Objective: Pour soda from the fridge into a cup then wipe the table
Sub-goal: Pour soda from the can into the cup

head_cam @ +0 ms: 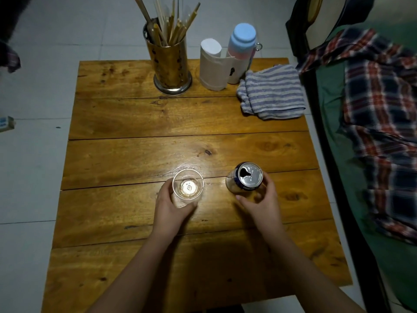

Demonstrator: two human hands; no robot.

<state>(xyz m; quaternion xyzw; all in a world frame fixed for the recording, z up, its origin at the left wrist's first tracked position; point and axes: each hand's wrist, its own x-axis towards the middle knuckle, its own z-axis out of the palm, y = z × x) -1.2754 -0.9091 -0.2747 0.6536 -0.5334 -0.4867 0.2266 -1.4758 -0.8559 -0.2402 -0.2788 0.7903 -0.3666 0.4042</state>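
A pale tiled floor [33, 177] surrounds a low worktop [135, 118] of varnished wooden planks, and along its right edge runs a bed with a green cover [331, 105] on which a plaid shirt [381, 123] lies crumpled.

Near the middle of the worktop, toward the near edge, stands a clear plastic cup [188, 185]; it shows only a little pale liquid at its bottom, if any. The left hand [172, 207] holds it from the near side, thumb and fingers curled round its wall. Just to the right of the cup, but apart from it, is the soda can [244, 180], opened at the top, with a dark drinking hole in its silver lid. The right hand [259, 202] grips the can from the near-right side, fingers wrapped round its body. The can leans slightly toward the cup; whether its base touches the wood cannot be told.

Along the far edge stand a perforated metal holder [170, 64] full of chopsticks [171, 23], a roll of toilet paper [212, 66] and, just beside it, a bottle with a blue cap [242, 41]. Near the far right corner lies a folded blue-and-white striped cloth [272, 93].
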